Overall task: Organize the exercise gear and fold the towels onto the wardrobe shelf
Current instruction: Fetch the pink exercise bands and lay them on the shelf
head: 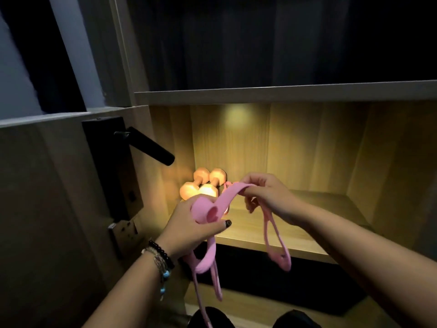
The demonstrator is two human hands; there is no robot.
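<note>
Item: pink resistance band [233, 192], soft flat loop strap; held in the air in front of the lit wardrobe shelf [272, 223], not resting on it; long axis of the held span runs left-near to right-far, rising toward the right; slack loops hang below each hand, the left one trailing down past the shelf's front edge toward the floor, the right one dangling over the dark gap under the shelf.

Left hand [189, 223]: clenched round a bunched fold of the band, thumb laid across the front; wrist wears bracelets [160, 259]; sits nearer the person and lower.

Right hand [267, 192]: fingers curled, pinching the band's upper end; sits farther in, higher, over the shelf's front part.

Dumbbells [201, 185]: a pair, orange under the lamp, lying side by side at the far left of the shelf, handles pointing front to back; just behind and left of the left hand; a further bit of pink shows beside them, its identity unclear.

Governing relation: the bare shelf board lies ahead of and below both hands, to the right of the dumbbells; the right hand is the nearer to it; judged, the band needs gathering into a compact bundle before going down there, and the hanging loops may snag on the shelf edge.

Other: door handle [151, 147], black, at left; towels not in view.
</note>
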